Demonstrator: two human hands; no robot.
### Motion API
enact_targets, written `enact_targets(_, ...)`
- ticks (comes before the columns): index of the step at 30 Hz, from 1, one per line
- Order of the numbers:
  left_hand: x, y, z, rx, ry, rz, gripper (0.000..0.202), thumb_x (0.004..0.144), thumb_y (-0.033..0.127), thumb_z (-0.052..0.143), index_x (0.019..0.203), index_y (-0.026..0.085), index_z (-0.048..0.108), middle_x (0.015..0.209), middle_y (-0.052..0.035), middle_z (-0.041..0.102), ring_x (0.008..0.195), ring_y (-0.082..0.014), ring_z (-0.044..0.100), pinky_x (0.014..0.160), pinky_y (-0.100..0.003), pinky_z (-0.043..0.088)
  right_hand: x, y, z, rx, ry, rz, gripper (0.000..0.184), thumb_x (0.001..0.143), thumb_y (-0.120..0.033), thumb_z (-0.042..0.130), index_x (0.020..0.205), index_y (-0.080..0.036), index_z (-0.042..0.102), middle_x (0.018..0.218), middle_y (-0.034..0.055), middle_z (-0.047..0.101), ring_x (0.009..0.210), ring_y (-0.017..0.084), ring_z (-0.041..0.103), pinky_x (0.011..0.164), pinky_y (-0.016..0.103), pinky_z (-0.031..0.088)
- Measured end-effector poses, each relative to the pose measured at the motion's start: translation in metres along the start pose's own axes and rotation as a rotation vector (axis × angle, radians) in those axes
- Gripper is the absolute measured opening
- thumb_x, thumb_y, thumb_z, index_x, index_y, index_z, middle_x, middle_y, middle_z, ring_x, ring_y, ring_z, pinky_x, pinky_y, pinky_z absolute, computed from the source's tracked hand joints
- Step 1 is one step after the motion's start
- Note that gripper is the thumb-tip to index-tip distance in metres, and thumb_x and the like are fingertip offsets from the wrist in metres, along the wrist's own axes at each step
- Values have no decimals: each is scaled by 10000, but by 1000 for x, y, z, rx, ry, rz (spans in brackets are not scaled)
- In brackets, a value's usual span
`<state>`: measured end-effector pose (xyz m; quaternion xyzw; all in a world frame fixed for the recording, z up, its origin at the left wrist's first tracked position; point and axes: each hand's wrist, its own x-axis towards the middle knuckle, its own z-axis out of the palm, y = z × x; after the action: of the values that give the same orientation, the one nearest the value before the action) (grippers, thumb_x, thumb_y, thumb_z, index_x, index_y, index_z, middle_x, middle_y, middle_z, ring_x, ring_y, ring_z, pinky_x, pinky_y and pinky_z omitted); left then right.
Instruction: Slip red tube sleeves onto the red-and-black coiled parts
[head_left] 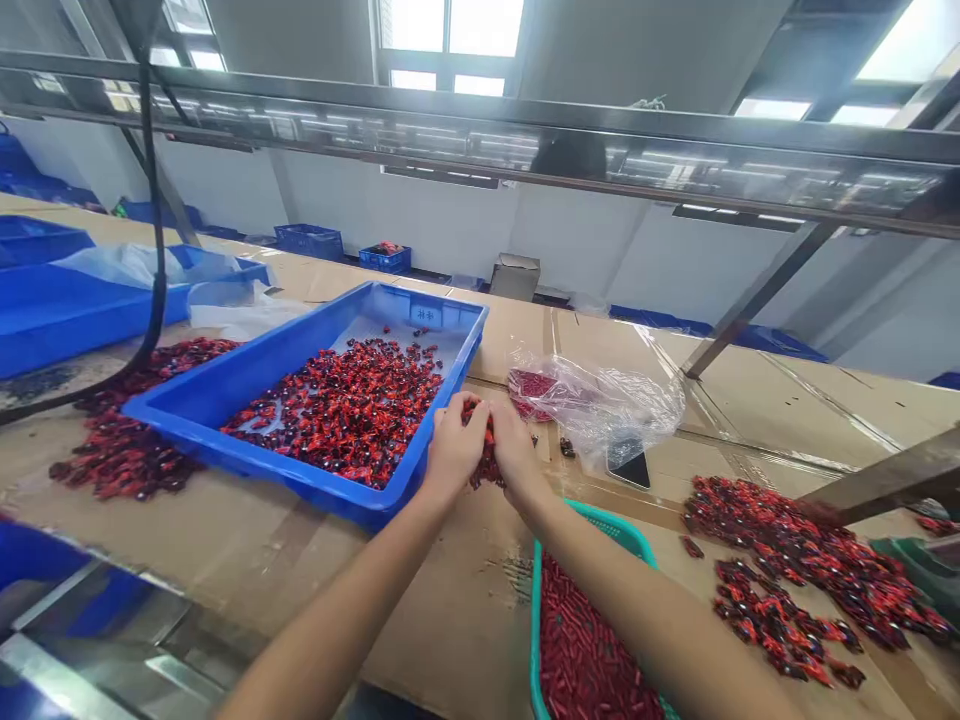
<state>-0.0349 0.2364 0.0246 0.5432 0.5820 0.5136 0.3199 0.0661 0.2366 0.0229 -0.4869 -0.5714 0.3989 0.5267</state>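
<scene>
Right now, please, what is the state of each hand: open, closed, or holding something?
Left hand: cupped around a heap of small red pieces, beside the blue tray.
Right hand: cupped on the same heap from the other side; whether it grips cannot be told.

Two bare forearms entered from the bottom edge, long and slender, each uncovered from the frame's edge up to the wrist; no sleeve, cuff or glove showed on either. The left hand (452,450) was seen from the back, its knuckles rounded and its fingers short in this view. The right hand (514,447) was likewise ungloved, with a narrow wrist. Neither wrist bore a watch, band or bracelet, and no ring could be made out on any finger. The fingernails were hidden from the camera.
</scene>
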Motion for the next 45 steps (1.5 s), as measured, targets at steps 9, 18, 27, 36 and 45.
enact_targets(9,-70,-76,-3,60,135,24,267,1031,388,650,1162,157,685,1162,-79,718,1067,-240,703,964,-478,585,-56,63,22,-98,-127,81,345,1027,-380,665,1320,-198,644,1344,98,665,1118,243,693,944,462,607)
enact_targets(18,-88,-91,-9,191,225,174,278,1043,348,629,1258,174,654,1261,-95,676,1129,-256,681,973,-487,588,-49,76,15,-300,-306,34,333,1028,-380,663,1306,-196,651,1334,97,672,1123,243,693,957,469,601)
enact_targets(27,-100,-94,-13,390,175,280,249,1029,233,621,1273,193,656,1374,-111,602,1248,-297,618,1022,-534,567,-43,65,-2,-574,-449,-36,314,1031,-372,660,1296,-203,659,1344,97,669,1133,240,689,964,466,599)
enact_targets(36,-110,-76,-18,506,55,395,238,988,162,631,1222,181,670,1386,-133,588,1303,-329,567,1054,-555,539,-43,37,-23,-860,-506,-134,302,1029,-366,666,1285,-205,665,1356,92,667,1153,240,684,985,473,590)
enact_targets(45,-139,-71,-7,581,-52,437,186,997,209,594,1141,222,711,1394,-106,644,1404,-344,501,1047,-553,568,-132,-12,-69,-999,-548,-527,265,1031,-388,526,1063,-215,725,1092,143,745,996,314,687,866,458,527)
